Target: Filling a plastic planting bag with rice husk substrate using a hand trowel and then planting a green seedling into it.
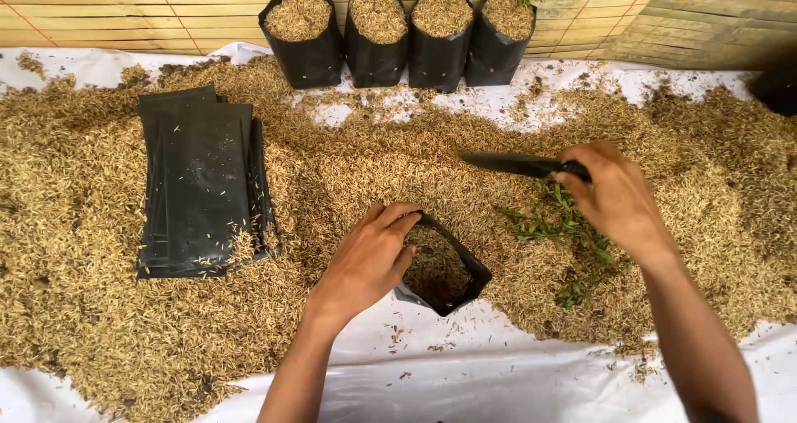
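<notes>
My left hand (369, 257) grips the rim of an open black nursery bag (452, 286) that lies tilted on the husk pile and is partly filled with rice husk. My right hand (618, 199) holds a black scoop-like tool (515, 165) by its handle, blade pointing left, just above the husks. Under that hand lie green seedling cuttings (560, 224) on the husks.
A stack of flat empty black bags (199, 182) lies at left. Several filled black bags (378, 37) with small green plants stand in a row against a bamboo mat wall (124, 8). Rice husks (83, 265) cover a white plastic sheet (465, 373).
</notes>
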